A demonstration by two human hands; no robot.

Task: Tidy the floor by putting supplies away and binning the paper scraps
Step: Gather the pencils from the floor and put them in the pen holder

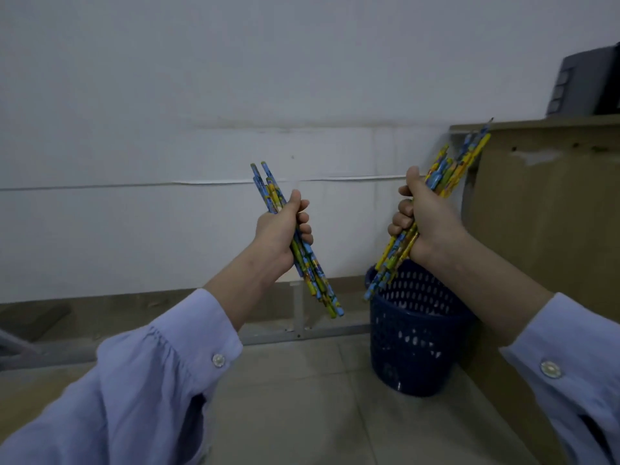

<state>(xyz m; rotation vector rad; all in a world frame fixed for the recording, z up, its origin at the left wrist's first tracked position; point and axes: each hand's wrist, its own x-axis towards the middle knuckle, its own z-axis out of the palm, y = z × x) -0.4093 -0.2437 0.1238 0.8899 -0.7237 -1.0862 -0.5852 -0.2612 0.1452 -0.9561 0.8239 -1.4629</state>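
Two bundles of pencils are held up in front of the wall, above the floor and near the blue bin [416, 333]. The pencils are judged light, stiff and smooth, apt to slide lengthwise or fan out, so each bundle is best taken around its middle. The left hand [281, 229] is clenched around the left pencils [315, 280] mid-length. The right hand [424, 216] is likewise fisted around the right pencils [449, 169], beside the counter [550, 203].

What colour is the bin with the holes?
Dark blue: the perforated plastic bin shows best in the head view.
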